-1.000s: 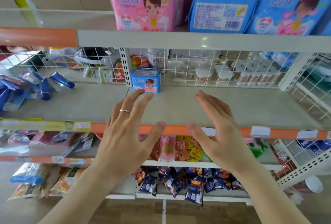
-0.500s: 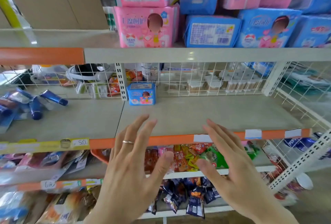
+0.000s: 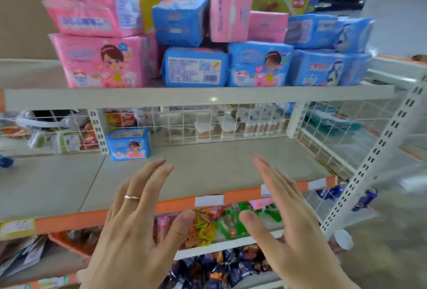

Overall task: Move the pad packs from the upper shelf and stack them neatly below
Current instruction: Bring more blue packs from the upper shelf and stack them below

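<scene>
Hovering left hand (image 3: 129, 231) and right hand (image 3: 293, 226), fingers spread, empty, small blue pad pack (image 3: 129, 144) upright, front facing out

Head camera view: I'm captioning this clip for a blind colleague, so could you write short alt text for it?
Two open, empty hands, left hand and right hand, are raised before a nearly bare lower shelf holding one small blue pad pack at its back left. Above, the upper shelf carries untidy pink and blue pad packs.

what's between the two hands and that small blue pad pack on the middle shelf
In the head view, only bare grey shelf board lies between the open left hand and right hand and the small blue pad pack; nothing stands there.
</scene>
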